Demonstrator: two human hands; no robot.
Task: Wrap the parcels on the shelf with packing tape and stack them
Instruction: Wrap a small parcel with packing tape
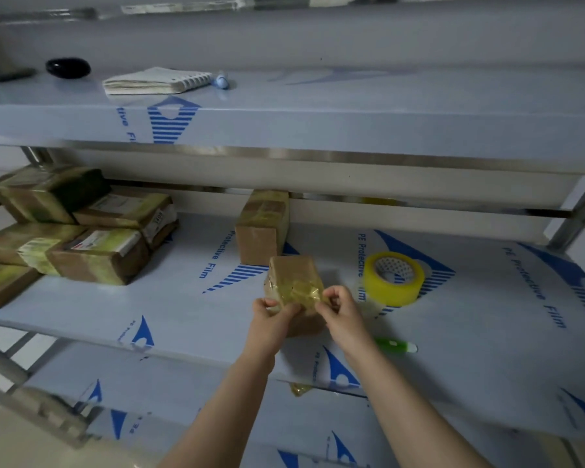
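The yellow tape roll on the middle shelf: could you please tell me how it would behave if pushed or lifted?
The tape roll lies flat, hole up, so it probably won't roll; a push would likely slide it over the glossy film on the shelf. It looks thickly wound, so probably stiff and fairly heavy for its size.

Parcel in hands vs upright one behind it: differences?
The held parcel is pinched by the left hand and right hand; the upright parcel stands untouched at the back of the shelf. The held parcel's near face carries crumpled tape; the upright parcel's lower front is bare card. Both are brown and taped.
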